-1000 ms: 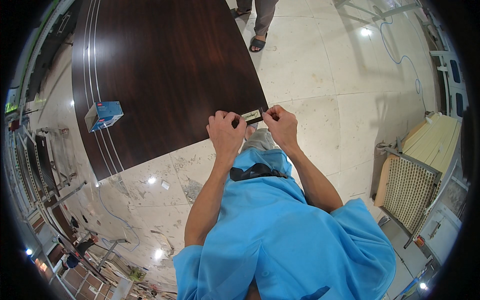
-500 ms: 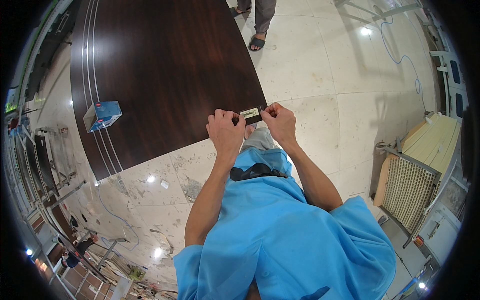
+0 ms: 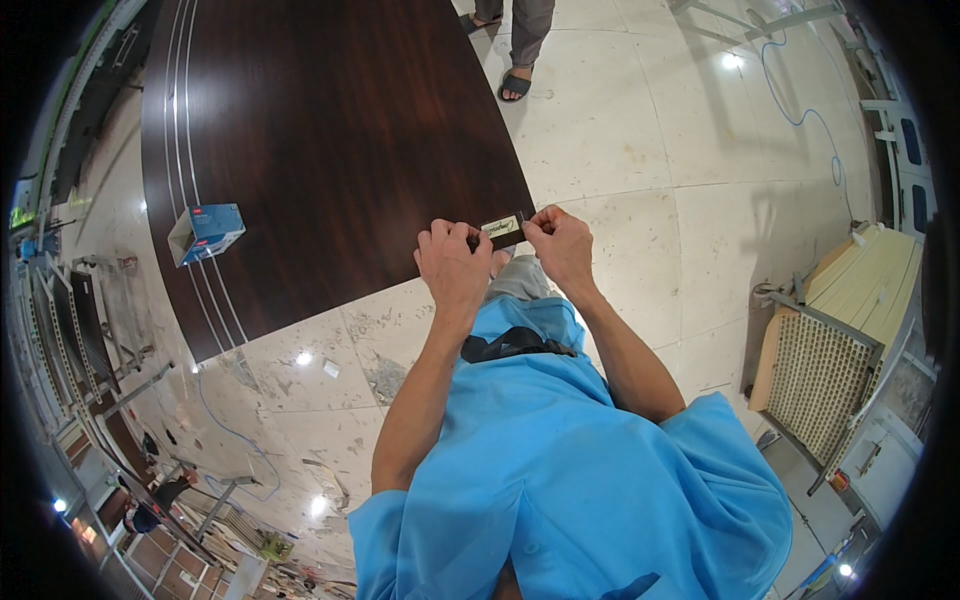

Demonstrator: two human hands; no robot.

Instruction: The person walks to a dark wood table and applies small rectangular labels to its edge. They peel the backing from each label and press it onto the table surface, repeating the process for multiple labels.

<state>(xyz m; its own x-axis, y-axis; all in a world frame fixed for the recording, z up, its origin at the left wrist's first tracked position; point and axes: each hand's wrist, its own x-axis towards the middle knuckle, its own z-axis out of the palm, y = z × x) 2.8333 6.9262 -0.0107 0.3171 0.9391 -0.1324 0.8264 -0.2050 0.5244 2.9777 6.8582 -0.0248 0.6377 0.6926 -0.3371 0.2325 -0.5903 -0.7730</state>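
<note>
A small pale yellow label (image 3: 499, 227) with dark lettering lies at the near right corner of a dark brown wood-grain panel (image 3: 340, 150). At the label's left end is my left hand (image 3: 453, 262), its fingers curled and its thumb and forefinger closed at the edge. My right hand (image 3: 562, 248) pinches the right end, just at the panel's corner, where a thin clear edge shows. The fingertips partly hide both ends. Whether the label touches the panel all along, I cannot tell.
An open blue cardboard box (image 3: 215, 232) stands on the panel's left side, over thin silvery lines (image 3: 190, 130). Past the right edge stands another person in dark sandals (image 3: 515, 85). Stacked cream panels (image 3: 865, 290) lean at right. A blue hose (image 3: 800, 120) crosses the tiled floor.
</note>
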